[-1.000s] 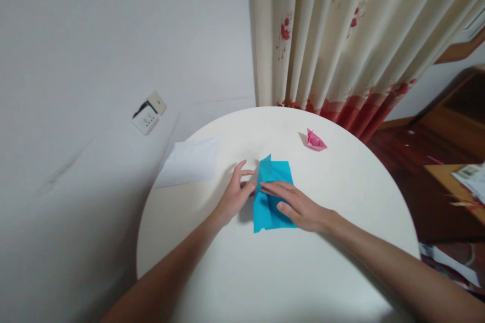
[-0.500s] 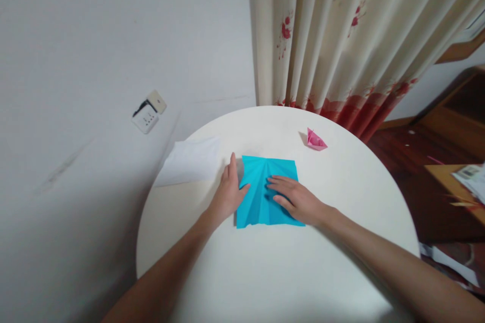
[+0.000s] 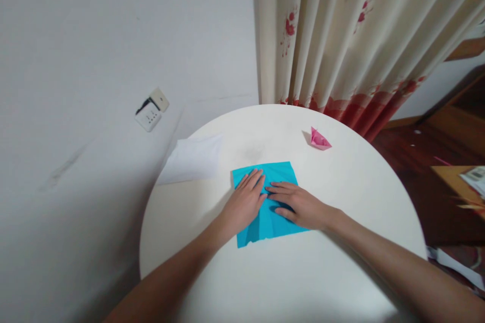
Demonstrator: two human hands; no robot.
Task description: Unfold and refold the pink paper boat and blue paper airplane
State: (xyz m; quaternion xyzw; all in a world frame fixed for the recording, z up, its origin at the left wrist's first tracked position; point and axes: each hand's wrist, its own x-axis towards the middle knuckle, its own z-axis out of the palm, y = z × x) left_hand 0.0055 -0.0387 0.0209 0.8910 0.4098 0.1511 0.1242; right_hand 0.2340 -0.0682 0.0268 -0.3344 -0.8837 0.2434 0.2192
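White table (image 3: 341, 262): blue paper (image 3: 282, 224) flat under left hand (image 3: 246, 203), right hand (image 3: 299, 204)

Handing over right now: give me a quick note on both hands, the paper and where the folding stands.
Left hand: open, flat on the left half of the blue paper.
Right hand: open, flat on the right half.
The paper lies spread out on the round white table, with creases showing. A pink folded piece sits towards the far edge, a white sheet at the left rim.
Done: sheet creased and laid flat.
Left: likely further folds.
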